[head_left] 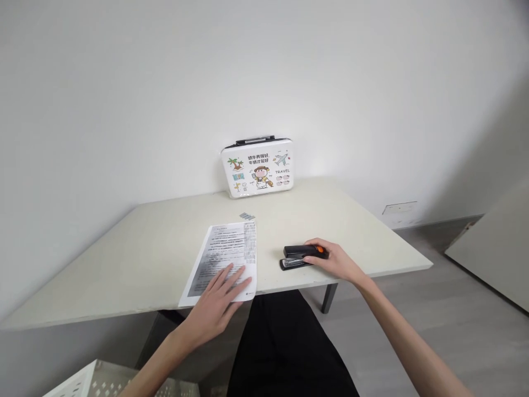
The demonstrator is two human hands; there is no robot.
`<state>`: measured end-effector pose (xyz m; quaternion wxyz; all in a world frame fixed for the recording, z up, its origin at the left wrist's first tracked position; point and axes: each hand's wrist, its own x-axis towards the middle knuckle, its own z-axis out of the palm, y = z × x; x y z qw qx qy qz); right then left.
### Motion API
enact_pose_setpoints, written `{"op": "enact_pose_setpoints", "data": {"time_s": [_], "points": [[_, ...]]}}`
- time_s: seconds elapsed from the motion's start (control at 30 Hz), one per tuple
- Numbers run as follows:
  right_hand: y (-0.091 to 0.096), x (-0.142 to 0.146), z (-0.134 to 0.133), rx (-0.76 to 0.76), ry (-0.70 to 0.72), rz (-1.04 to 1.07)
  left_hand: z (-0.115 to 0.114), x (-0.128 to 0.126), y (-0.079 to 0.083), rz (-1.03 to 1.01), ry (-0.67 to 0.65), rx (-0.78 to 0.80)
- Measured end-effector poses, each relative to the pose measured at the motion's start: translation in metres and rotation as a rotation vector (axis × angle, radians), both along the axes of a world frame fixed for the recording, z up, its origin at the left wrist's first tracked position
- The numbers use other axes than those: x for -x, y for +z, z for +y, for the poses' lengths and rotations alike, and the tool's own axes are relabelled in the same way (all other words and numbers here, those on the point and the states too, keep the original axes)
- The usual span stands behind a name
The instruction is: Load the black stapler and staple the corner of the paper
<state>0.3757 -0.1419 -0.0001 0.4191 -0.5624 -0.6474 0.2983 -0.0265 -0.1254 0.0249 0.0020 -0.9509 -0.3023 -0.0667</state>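
1. Black stapler (301,257) lies on the pale bench (144,259), just right of the printed paper (229,251).
2. Right hand (334,260) curls over the stapler's orange rear end, fingers wrapped on it.
3. Left hand (219,298) lies flat on the paper's near edge, fingers spread, pinching nothing.
4. Small grey strip (247,215) sits just beyond the paper's far corner.
5. White cartoon case (258,168) stands upright well beyond the paper, against the wall.

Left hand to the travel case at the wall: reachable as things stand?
Probably yes, at a stretch. The left hand lies open on the paper, holding nothing; between it and the travel case, only bare table and a small grey strip.
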Motion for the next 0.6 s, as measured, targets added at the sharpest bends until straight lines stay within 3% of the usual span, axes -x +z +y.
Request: {"op": "enact_pose_setpoints", "data": {"time_s": [0.37,0.6], "points": [[-0.004,-0.001,0.000,0.005,-0.001,-0.002,-0.027,-0.063,-0.011,-0.134,0.022,0.107],[-0.005,-0.001,-0.002,0.009,-0.009,-0.011,-0.037,-0.088,-0.013,-0.167,-0.007,0.138]]}}
